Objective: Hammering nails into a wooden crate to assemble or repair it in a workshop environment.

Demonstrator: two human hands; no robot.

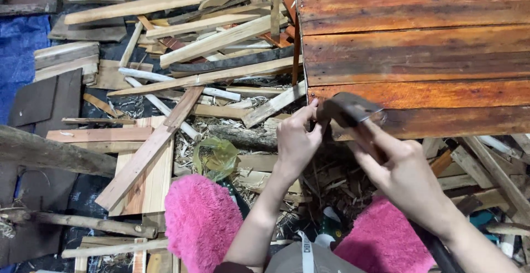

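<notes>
R hand (406, 176) grips blurred grey hammer (349, 109); L hand (298, 140) pinches at orange-stained plank top (419, 46) corner.

Hammer head at the corner of the plank panel

Your right hand (406, 176) grips a hammer (349, 109) with a grey, blurred metal head, tilted over the near left corner of the reddish-brown stained plank panel (419, 41). Your left hand (295, 140) pinches something too small to make out at that corner, just beside the hammer head. The panel is made of side-by-side boards, lying flat.
</notes>
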